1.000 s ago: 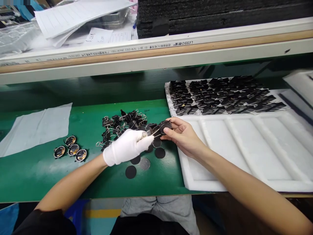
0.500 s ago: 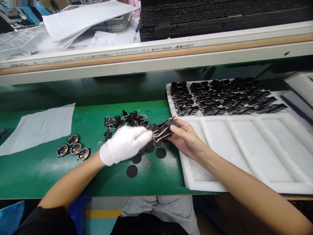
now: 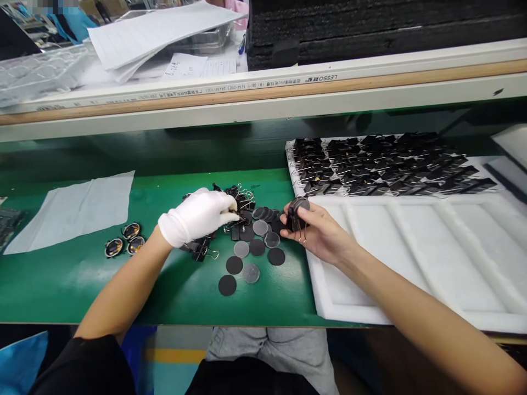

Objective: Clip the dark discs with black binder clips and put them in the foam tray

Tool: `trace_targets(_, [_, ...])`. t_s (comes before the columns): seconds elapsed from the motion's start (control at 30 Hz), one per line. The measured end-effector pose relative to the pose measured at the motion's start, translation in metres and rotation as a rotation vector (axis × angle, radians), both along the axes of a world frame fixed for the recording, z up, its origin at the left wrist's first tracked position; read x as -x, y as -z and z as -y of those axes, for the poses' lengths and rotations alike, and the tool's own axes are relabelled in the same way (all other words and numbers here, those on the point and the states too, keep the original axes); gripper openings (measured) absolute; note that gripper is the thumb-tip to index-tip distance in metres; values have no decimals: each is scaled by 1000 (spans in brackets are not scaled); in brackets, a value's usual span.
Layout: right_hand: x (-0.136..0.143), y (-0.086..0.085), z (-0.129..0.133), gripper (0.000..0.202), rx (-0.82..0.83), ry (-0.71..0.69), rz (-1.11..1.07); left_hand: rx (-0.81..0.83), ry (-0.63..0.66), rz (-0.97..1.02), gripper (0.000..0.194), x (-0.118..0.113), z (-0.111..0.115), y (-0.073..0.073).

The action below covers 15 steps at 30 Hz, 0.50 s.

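My left hand (image 3: 201, 215), in a white glove, reaches into a pile of black binder clips (image 3: 200, 249) with wire handles. Its thumb and fingertips close on a binder clip at the pile's right side, partly hidden by the glove. My bare right hand (image 3: 319, 230) grips a round dark piece (image 3: 297, 213) with a binder clip on it, its wire handles pointing down. Between the hands lie several loose discs, some black (image 3: 276, 256) and some clear (image 3: 251, 273), partly overlapping.
A white foam tray (image 3: 319, 296) with long compartments stands at right. Behind it, rows of clipped black pieces (image 3: 382, 162) lie on a white layer. At left are round amber-centred parts (image 3: 114, 248) and a white sheet (image 3: 74, 208). A ledge (image 3: 247, 107) crosses the back.
My left hand has moved left, from the clipped piece to the binder clip pile. My right hand keeps the piece, now turned so its wire handles point down. The view has shifted slightly.
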State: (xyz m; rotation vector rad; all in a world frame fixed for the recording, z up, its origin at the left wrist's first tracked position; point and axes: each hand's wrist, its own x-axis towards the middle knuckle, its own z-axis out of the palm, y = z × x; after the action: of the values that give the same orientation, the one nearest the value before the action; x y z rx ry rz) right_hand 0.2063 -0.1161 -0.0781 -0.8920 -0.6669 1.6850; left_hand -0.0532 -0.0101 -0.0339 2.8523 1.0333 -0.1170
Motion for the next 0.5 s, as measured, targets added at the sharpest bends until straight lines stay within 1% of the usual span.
trace_targets(0.07, [1, 3, 2, 26, -124, -48, 144, 112, 0, 90, 34, 5, -3, -4])
trace_targets(0.13, [3, 4, 4, 21, -283, -49, 306, 133, -34, 162, 33, 9, -2, -13])
trace_targets(0.2, [7, 5, 6, 14, -413, -56, 430, 128, -79, 238, 32, 8, 5, -23])
trace_targets(0.27, [11, 5, 8, 12, -490, -105, 472, 161, -96, 306, 31, 2, 17, -31])
trace_targets(0.37, [14, 5, 11, 15, -518, -198, 450, 244, -84, 344, 28, -11, 35, -33])
trace_targets(0.43, [14, 6, 12, 17, -488, -233, 438, 280, -98, 401, 27, -17, 43, -28])
trace_targets(0.5, [13, 6, 13, 17, -447, -218, 417, 265, -160, 516, 32, -21, 47, -22])
